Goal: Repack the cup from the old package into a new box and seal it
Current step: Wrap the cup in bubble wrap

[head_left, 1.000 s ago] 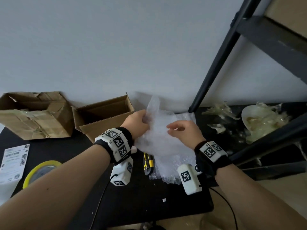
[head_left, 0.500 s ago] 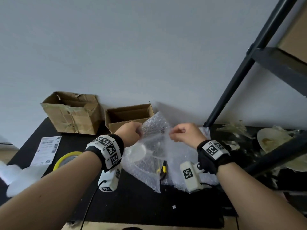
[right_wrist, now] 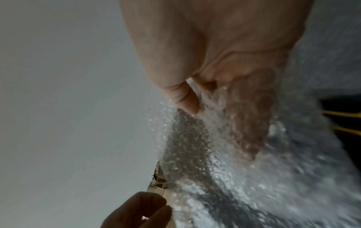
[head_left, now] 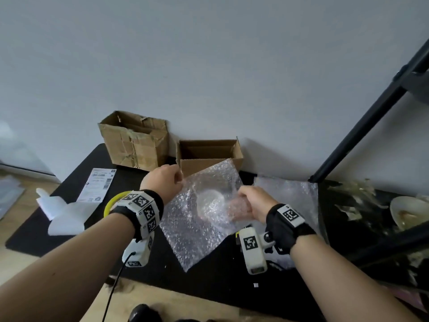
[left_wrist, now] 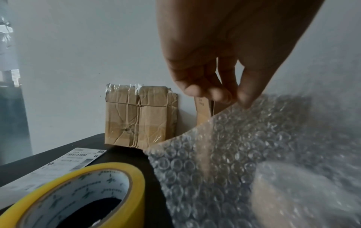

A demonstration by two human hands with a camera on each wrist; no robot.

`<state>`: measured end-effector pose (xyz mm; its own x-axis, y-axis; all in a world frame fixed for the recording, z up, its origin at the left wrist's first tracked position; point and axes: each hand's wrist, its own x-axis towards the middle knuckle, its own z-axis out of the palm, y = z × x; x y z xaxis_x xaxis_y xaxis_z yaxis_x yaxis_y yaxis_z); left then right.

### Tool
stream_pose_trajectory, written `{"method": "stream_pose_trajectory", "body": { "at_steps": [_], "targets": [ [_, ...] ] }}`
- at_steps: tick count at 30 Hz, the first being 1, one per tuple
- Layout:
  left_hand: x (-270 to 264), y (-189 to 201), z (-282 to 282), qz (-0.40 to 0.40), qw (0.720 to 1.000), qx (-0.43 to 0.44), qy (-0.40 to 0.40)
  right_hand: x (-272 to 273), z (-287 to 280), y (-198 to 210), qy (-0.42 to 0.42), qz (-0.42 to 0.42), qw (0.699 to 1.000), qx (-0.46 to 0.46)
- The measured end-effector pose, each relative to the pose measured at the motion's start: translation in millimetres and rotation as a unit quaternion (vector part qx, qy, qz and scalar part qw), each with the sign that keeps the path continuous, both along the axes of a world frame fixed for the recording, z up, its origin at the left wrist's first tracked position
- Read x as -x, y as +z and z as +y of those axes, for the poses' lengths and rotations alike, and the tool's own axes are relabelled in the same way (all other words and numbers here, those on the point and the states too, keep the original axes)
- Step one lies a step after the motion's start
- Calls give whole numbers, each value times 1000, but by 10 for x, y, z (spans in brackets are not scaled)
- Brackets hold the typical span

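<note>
Between both hands a sheet of bubble wrap (head_left: 204,219) hangs spread out above the black mat. My left hand (head_left: 162,182) pinches its upper left edge (left_wrist: 244,101). At the sheet's right edge my right hand (head_left: 251,203) grips it, thumb (right_wrist: 185,98) in front and fingers behind. A round pale cup (head_left: 210,203) shows blurred through the wrap (left_wrist: 302,192); whether it is wrapped or lies behind I cannot tell. The open new box (head_left: 209,156) stands just beyond the sheet. Left of it, against the wall, is the crumpled, taped old box (head_left: 134,140).
A yellow tape roll (head_left: 113,201) lies under my left wrist, with a shipping label (head_left: 97,184) and white foam (head_left: 62,212) to its left. A second bubble sheet (head_left: 287,194) and a yellow knife (head_left: 237,235) lie right. A black shelf frame (head_left: 371,117) and a littered plate (head_left: 408,212) stand far right.
The bubble wrap went from a bunched wad to a flat spread sheet as my hands drew apart. The round cup now shows through its middle.
</note>
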<state>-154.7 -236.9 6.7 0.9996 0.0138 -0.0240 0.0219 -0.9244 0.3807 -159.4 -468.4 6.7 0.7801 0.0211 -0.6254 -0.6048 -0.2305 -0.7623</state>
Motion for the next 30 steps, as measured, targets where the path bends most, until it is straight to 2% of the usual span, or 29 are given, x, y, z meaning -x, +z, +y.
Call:
{"method": "stream_pose_trajectory", "body": {
  "at_steps": [3,6,8,11,13,15,18,20,22,25,27,30],
  "targets": [
    [38,-49,30,41,999,-6,27,34,50,-22,-13,10,999,-35],
    [57,-106,-24,158,981,116,3,42,81,-36,-5,15,997,-81],
    [77,-119,-121,206,960,188,-11,44,123,-48,44,31,992,-114],
    [65,-123,-254,222,950,219,-16,54,227,-58,139,27,984,-109],
    [46,-130,-289,227,954,196,-24,43,303,-87,166,23,980,-105],
    [24,-151,-285,203,971,124,-38,27,346,-94,168,9,982,-83],
    [7,-186,-223,164,983,79,-16,-26,283,-89,83,-55,995,-10],
    [6,-209,-187,180,980,87,-14,-124,160,-136,7,-78,996,50],
    [6,-241,-183,191,977,87,-23,-217,19,-230,-29,-75,991,111],
    [0,-290,-221,181,979,86,-29,-303,-92,-405,1,-34,987,157],
    [-13,-314,-229,184,979,81,-29,-316,-68,-506,36,12,989,143],
    [-42,-334,-216,203,975,89,-30,-318,48,-641,130,44,980,144]
  ]
}}
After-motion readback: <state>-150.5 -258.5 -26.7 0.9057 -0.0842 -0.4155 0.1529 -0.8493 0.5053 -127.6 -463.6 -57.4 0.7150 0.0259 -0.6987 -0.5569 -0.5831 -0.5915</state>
